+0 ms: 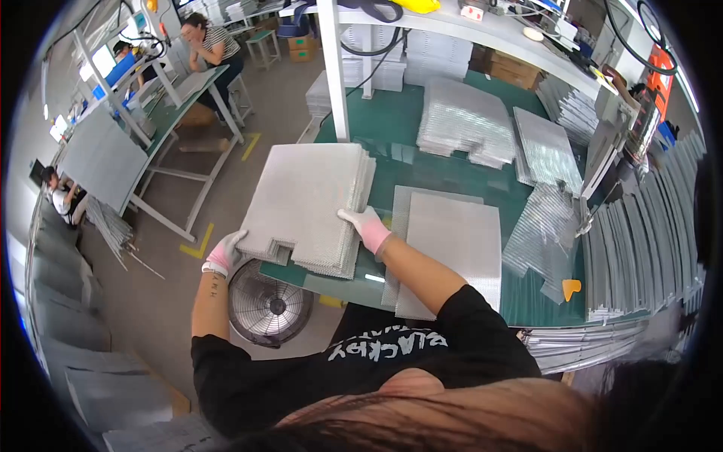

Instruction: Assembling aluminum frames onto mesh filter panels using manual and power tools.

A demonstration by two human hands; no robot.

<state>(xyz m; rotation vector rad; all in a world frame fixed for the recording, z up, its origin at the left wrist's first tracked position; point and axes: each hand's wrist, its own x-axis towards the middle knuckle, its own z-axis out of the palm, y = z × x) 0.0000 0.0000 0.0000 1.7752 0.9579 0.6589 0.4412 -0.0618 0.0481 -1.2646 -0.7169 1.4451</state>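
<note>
A thick stack of pale grey hollow plastic sheets [305,192], with a notch cut in its near edge, lies at the left end of the green table. My left hand [224,252], in a white and pink glove, grips the stack's near left corner, which juts past the table edge. On the stack's right side my right hand [367,228], gloved the same way, is closed with the thumb on top; its fingertips are hidden against the side. To the right, below my right forearm, lie flat plastic sheets [456,241], slightly offset from each other.
Another notched stack [467,120] stands farther back on the green table [407,162]. Many sheets [640,248] stand on edge at the right. An orange-yellow piece [571,289] lies near a clear sheet. Below the left table edge is a round fan [273,303]. A white post [333,75] rises behind.
</note>
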